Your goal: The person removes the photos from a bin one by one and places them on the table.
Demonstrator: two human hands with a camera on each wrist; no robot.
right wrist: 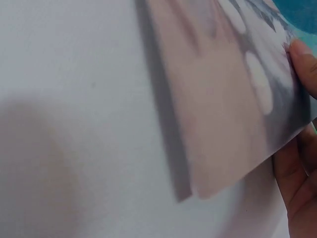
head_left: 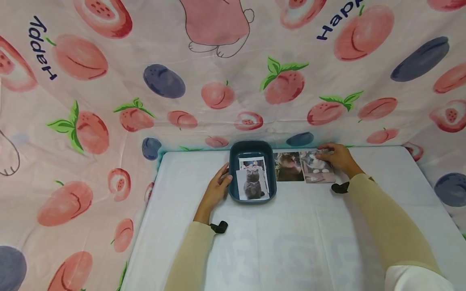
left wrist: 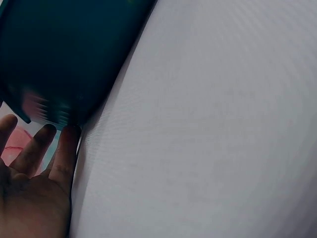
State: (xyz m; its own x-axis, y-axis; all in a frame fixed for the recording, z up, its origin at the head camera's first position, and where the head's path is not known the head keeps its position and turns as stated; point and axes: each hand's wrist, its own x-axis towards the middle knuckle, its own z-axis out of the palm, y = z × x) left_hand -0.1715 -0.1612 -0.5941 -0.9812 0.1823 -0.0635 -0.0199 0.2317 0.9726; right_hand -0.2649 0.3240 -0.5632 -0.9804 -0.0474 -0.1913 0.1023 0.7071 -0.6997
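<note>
A dark teal tray [head_left: 233,190] stands near the back edge of the table, with cat photos [head_left: 252,184] lying overlapped inside it. My left hand [head_left: 214,192] is at the tray's left side; its fingers [left wrist: 64,153] extend to the tray's outer wall in the left wrist view. To the right of the tray lies a dark photo [head_left: 289,166]. Beside it, my right hand [head_left: 340,158] pinches a photo of a kitten [head_left: 318,167], thumb on top and fingers beneath. In the right wrist view the near edge of this kitten photo [right wrist: 218,119] is tilted up above the table.
A white cloth [head_left: 291,242] covers the table. Behind and at the sides hangs a pink curtain [head_left: 218,68] printed with fruit. Dark straps with small black devices [head_left: 219,227] sit at both wrists.
</note>
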